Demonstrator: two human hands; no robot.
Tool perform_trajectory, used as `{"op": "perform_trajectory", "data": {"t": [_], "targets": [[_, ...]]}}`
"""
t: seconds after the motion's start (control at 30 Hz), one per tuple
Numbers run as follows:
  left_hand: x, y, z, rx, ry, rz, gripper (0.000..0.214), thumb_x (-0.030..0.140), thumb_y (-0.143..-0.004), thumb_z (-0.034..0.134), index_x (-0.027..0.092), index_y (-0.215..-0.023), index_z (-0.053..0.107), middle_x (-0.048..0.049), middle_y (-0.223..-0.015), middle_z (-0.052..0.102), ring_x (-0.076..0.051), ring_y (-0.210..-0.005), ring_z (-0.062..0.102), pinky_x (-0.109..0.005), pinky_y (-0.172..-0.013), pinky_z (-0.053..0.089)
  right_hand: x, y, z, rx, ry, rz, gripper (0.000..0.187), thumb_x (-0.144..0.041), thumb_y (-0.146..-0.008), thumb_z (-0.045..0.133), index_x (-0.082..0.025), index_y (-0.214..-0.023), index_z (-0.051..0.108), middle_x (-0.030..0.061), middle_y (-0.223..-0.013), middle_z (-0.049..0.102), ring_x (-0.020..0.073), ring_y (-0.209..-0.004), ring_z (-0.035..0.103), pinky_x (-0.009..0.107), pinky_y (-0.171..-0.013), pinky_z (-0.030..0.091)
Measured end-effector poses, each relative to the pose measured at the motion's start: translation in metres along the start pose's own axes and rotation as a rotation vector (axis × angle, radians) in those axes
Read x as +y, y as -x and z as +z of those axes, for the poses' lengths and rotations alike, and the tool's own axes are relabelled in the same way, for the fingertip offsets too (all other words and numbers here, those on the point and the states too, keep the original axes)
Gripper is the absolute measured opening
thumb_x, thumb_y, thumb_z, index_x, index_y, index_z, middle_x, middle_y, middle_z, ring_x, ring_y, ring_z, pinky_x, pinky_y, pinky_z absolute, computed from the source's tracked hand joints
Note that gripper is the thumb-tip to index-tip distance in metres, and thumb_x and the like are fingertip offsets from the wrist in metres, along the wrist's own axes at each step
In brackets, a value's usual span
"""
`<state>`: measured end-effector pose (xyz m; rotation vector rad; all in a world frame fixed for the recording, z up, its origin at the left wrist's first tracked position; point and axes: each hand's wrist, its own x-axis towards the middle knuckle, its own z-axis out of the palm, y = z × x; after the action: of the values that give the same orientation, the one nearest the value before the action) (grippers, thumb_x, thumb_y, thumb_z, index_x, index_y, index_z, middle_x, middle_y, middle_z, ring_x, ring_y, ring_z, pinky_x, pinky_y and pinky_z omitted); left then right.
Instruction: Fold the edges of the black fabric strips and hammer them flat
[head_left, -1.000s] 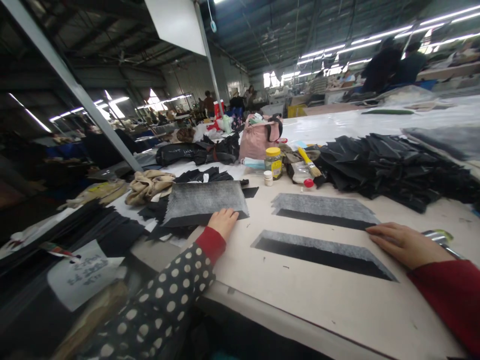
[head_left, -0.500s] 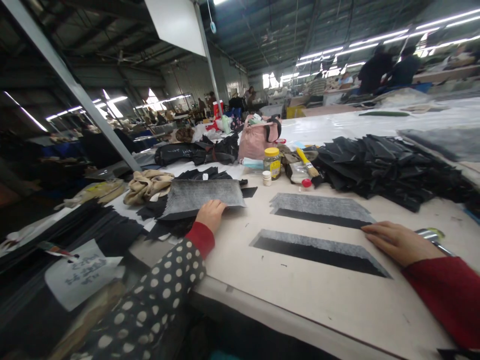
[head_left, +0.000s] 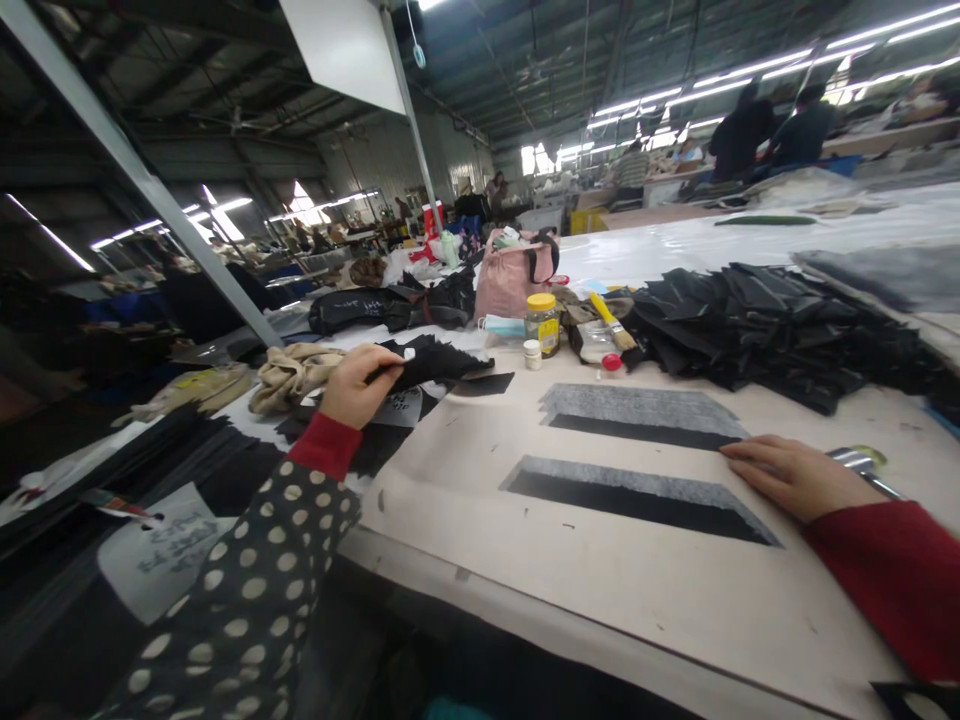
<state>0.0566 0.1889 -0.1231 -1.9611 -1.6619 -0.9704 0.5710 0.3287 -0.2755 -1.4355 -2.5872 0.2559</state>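
1. Black pieces (head_left: 446, 358): at the left of the surface (head_left: 585, 590), near edge raised in the left hand (head_left: 364, 385), thumb and fingers pinched together. Risk, as judged: a shallow pinch may let layers slip or fan out of line.
2. Upper strips (head_left: 637, 410), grey and black: lying overlapped. The right hand (head_left: 795, 480), flattened with fingers nearly straight and gripping nothing visible, has its fingertips at their right end. Sideways drag could skew the edges.
3. Lower strip (head_left: 637, 500): lying nearer the wearer, apart from the upper strips. A sweeping sleeve could displace it.
4. Obscured: layer count within the pinch is not determinable. A written label (head_left: 401, 408) beneath is partly covered and illegible.
5. Obscured: a metal tool (head_left: 851, 460) sits partly behind the right hand; type not established. The right sleeve (head_left: 885, 570) is cut off by the frame.
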Motion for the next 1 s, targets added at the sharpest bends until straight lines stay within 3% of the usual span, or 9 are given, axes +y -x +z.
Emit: {"op": "perform_trajectory", "data": {"t": [0.13,0.23,0.37,0.47,0.57,0.67,0.77,0.87,1.0], "targets": [[0.023,0.03,0.045,-0.375,-0.017,0.14,0.021,0.017,-0.083,0.041,0.019,-0.084,0.062,-0.004,-0.089,0.059,-0.016,-0.086,0.05,-0.03,-0.08,0.041,-0.004,0.002,-0.003,0.01,0.0,-0.001,0.045,-0.044,-0.08,0.037,-0.017,-0.103,0.064,0.0122,-0.105,0.059,0.0248,-0.097,0.055,0.038,-0.092,0.041],[0.037,0.06,0.072,-0.505,-0.141,0.099,0.024,0.01,-0.08,0.041,0.019,-0.089,0.061,-0.0044,-0.093,0.059,-0.018,-0.088,0.049,-0.032,-0.078,0.039,-0.009,0.003,-0.007,0.021,0.0,-0.013,0.045,-0.043,-0.079,0.037,-0.016,-0.102,0.064,0.0133,-0.104,0.059,0.0253,-0.097,0.055,0.038,-0.092,0.041],[0.056,0.085,0.086,-0.453,-0.188,0.048,0.025,0.016,-0.079,0.049,0.021,-0.103,0.056,-0.0046,-0.1,0.056,-0.021,-0.094,0.048,-0.036,-0.08,0.037,-0.011,0.003,-0.008,0.038,-0.015,0.002,0.045,-0.042,-0.078,0.037,-0.016,-0.1,0.065,0.0142,-0.106,0.057,0.0257,-0.098,0.054,0.038,-0.093,0.039],[0.065,0.09,0.092,-0.449,-0.131,0.085,0.018,0.024,-0.082,0.049,0.02,-0.098,0.057,-0.0041,-0.096,0.057,-0.02,-0.09,0.048,-0.034,-0.079,0.038,-0.009,0.003,-0.006,0.034,-0.058,0.049,0.045,-0.044,-0.077,0.038,-0.016,-0.102,0.063,0.0139,-0.111,0.054,0.025,-0.101,0.053,0.036,-0.094,0.038],[0.062,0.095,0.1,-0.45,-0.054,0.086,0.015,0.022,-0.084,0.046,0.017,-0.086,0.06,-0.0042,-0.086,0.058,-0.017,-0.083,0.05,-0.03,-0.075,0.041,-0.007,0.005,-0.006,0.043,-0.094,0.069,0.044,-0.045,-0.077,0.039,-0.018,-0.104,0.062,0.0132,-0.114,0.051,0.0243,-0.104,0.051,0.034,-0.094,0.037],[0.052,0.101,0.107,-0.404,-0.003,0.063,0.014,0.021,-0.084,0.047,0.016,-0.084,0.06,-0.004,-0.082,0.058,-0.016,-0.08,0.051,-0.029,-0.076,0.042,-0.015,0.008,-0.021,0.031,-0.087,0.043,0.041,-0.045,-0.077,0.039,-0.021,-0.101,0.062,0.0116,-0.112,0.053,0.0234,-0.101,0.052,0.034,-0.091,0.039],[0.046,0.106,0.108,-0.37,0.025,0.072,0.013,0.023,-0.083,0.05,0.016,-0.088,0.06,-0.004,-0.085,0.059,-0.016,-0.082,0.051,-0.029,-0.077,0.043,-0.042,0.011,-0.052,-0.005,-0.047,-0.001,0.041,-0.046,-0.078,0.038,-0.022,-0.101,0.062,0.0104,-0.11,0.055,0.0224,-0.095,0.054,0.034,-0.085,0.042],[0.046,0.105,0.108,-0.379,0.026,0.089,0.015,0.023,-0.084,0.048,0.017,-0.089,0.061,-0.0043,-0.086,0.059,-0.016,-0.082,0.052,-0.029,-0.076,0.044,-0.09,0.011,-0.082,-0.007,0.01,-0.124,0.04,-0.043,-0.08,0.037,-0.022,-0.104,0.061,0.0104,-0.109,0.056,0.0213,-0.091,0.055,0.034,-0.079,0.043],[0.05,0.102,0.108,-0.402,-0.009,0.089,0.018,0.023,-0.085,0.046,0.017,-0.092,0.062,-0.0044,-0.085,0.059,-0.016,-0.08,0.052,-0.029,-0.075,0.044,-0.17,0.0,-0.088,-0.105,0.037,-0.393,0.039,-0.033,-0.087,0.029,-0.02,-0.105,0.06,0.0103,-0.103,0.057,0.0193,-0.087,0.055,0.033,-0.077,0.043]]}}
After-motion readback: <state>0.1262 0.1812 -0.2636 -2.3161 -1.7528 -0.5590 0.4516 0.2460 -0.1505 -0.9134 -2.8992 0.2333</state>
